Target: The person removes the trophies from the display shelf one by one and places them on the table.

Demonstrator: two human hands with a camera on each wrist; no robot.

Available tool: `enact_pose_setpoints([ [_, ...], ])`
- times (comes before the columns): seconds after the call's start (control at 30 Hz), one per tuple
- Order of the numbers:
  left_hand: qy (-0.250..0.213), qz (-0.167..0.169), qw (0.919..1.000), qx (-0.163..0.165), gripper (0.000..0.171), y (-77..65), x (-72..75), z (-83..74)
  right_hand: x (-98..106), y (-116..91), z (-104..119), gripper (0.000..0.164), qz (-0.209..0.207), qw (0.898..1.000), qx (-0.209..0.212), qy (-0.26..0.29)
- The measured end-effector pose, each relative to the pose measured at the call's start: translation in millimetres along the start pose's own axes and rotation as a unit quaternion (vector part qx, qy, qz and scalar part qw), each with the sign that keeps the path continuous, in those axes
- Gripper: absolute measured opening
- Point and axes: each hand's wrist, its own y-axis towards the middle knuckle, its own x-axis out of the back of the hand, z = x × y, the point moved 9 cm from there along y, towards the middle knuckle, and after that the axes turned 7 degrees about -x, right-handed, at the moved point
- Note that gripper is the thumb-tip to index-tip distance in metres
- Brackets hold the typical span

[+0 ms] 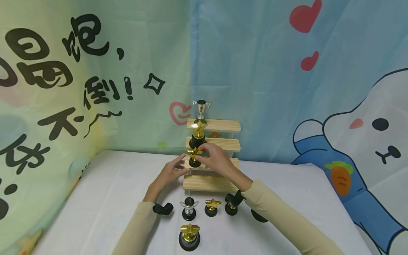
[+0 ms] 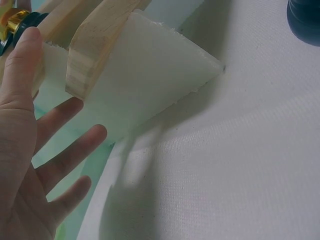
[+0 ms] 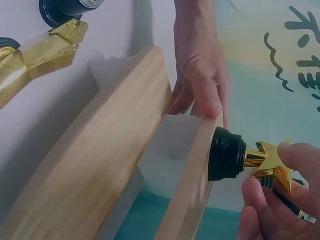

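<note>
A small gold star trophy (image 1: pixel 194 156) with a black base stands on the second-lowest step of a wooden tiered stand (image 1: pixel 208 183). My right hand (image 1: pixel 217 159) pinches its star between thumb and fingers; in the right wrist view the black base (image 3: pixel 226 154) meets the step's surface. At the stand's left edge is my left hand (image 1: pixel 171 170), fingers spread, with the thumb (image 3: pixel 210 102) by the end of that same step. Behind, a larger gold star trophy (image 1: pixel 199 132) occupies the step above, and a silver cup trophy (image 1: pixel 200 109) tops the stand.
On the white table (image 1: pixel 121 198) before the stand are a silver cup trophy (image 1: pixel 189 208), a gold star trophy (image 1: pixel 211 207) and another trophy (image 1: pixel 231 209) partly behind the right wrist's camera. Nearer stands a larger gold trophy (image 1: pixel 189 237). A printed curtain (image 1: pixel 248 88) hangs behind.
</note>
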Motion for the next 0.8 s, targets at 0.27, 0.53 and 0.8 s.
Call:
enact_pose_setpoints([
  [0.27,-0.002,0.000,0.9999,0.013,0.073,-0.2,-0.1,2.4,-6.0,2.9,-1.5,0.024,0.008,1.000,-0.006,-0.010],
  [0.53,0.002,0.003,0.9999,0.011,0.073,-1.7,-0.5,0.8,-7.6,3.4,-1.8,0.019,0.009,1.000,-0.004,-0.018],
  [0.8,-0.003,0.001,0.9999,0.010,0.073,-0.9,0.9,0.0,-8.0,3.7,-2.4,0.019,0.011,1.000,-0.004,-0.015],
])
